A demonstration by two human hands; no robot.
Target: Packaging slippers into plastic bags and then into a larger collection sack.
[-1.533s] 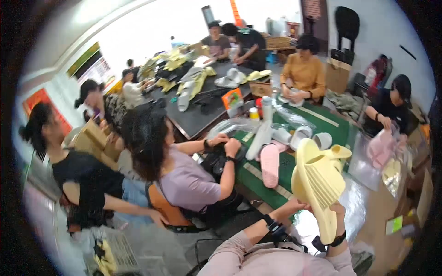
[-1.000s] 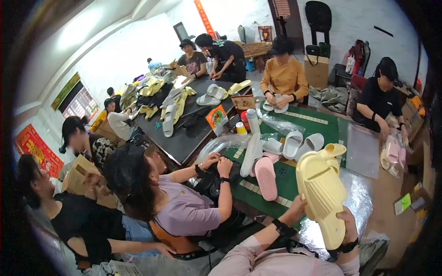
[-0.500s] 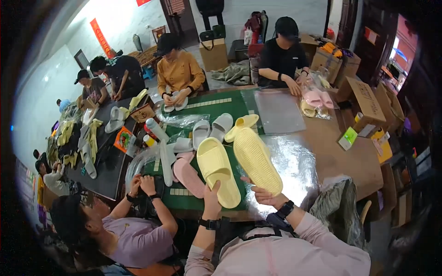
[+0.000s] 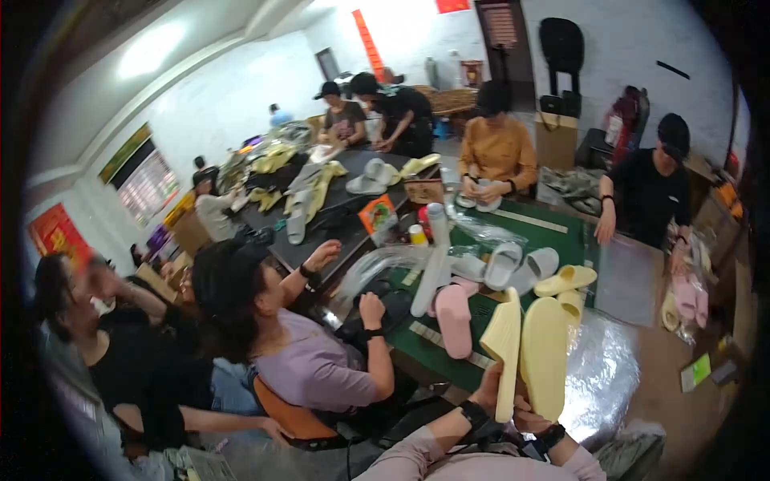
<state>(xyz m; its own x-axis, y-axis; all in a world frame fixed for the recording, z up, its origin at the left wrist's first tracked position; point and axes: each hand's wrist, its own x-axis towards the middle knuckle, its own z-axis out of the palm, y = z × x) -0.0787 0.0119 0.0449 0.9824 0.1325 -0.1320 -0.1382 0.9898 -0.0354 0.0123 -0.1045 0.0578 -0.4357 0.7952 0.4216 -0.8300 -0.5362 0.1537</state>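
My left hand [image 4: 487, 390] is closed around the heel end of a pale yellow slide slipper [image 4: 503, 357], which stands upright and is turned nearly edge-on. Close beside it, my right hand [image 4: 528, 418] grips the lower end of a second yellow slipper [image 4: 544, 361], whose long flat face shows; the fingers are partly hidden. Just beyond them on the green table mat lie another pair of yellow slippers [image 4: 565, 280], grey slippers [image 4: 503, 266] and a pink slipper [image 4: 454, 322].
A silvery plastic sheet [image 4: 601, 373] covers the table to my right, with clear plastic film [image 4: 630, 276] farther back. At my left sits a co-worker in a lavender shirt [image 4: 317, 353]. Across the table are people in orange [image 4: 497, 148] and black [image 4: 650, 188]. A dark table [image 4: 337, 204] holds more slippers.
The view has swung left, so the table sits farther right in it. The two held slippers have come closer together, and the left one has turned edge-on. Both stay in my hands.
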